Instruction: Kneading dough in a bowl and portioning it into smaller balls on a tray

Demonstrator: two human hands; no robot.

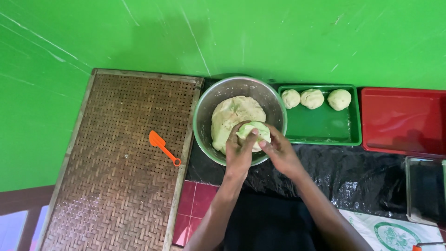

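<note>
Both hands meet over the near rim of a steel bowl (202, 108), cupped round a pale green dough ball (254, 130). The left hand (239, 151) curls up under the ball with its fingers closed against the near side and thumb on top. The right hand (280, 149) presses in from the other side, fingers partly bent, thumb touching the ball. The ball sits between the two palms, just above the bowl's near right part.

Behind it, filling the left and far part of the bowl, lies a large dough lump (230, 116), touching the ball or very nearly so; the fingers hide the join.

The bowl stands on black plastic sheet (357, 174) at the foot of a green wall (278, 37). Just right of the bowl is a green tray (323, 125), with three small balls (312, 98) in a row along its far edge, well apart from the hands. Beside that tray, farther right, is a red tray (399, 121), and near the right edge a metal tray (425, 188), partly cut off.

Left of the bowl, its right edge close against the bowl's rim, lies a long woven mat tray (116, 186). An orange spatula (162, 146) rests on it near the right edge, handle toward the person.

Nothing stands between the hands and the green tray except the bowl's rim.
</note>
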